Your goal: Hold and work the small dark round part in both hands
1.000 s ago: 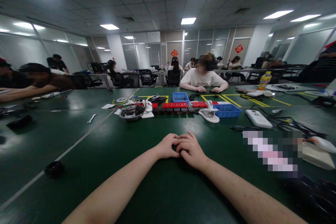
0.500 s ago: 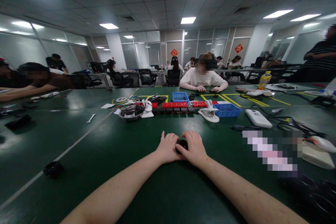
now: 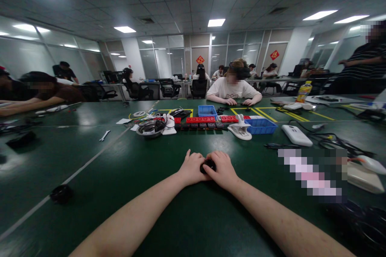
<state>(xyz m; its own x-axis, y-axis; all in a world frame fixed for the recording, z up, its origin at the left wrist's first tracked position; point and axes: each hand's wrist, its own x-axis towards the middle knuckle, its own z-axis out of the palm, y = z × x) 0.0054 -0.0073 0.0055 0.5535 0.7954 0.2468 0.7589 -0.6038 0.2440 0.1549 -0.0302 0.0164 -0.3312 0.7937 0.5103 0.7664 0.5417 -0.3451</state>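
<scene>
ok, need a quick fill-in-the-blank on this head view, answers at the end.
1. The round part between the left hand and right hand is coloured ____.
2. From the wearer's view, the wrench lies to the ____ of the metal bowl.
3. The tabletop is coloured ____.
4. The plastic bin right of the white clip stand is coloured ____.
Missing words: black; left; green; blue.

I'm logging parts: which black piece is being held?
The black piece between left hand and right hand; the black part at the pale line and dark rings at lower right lie untouched.
</scene>
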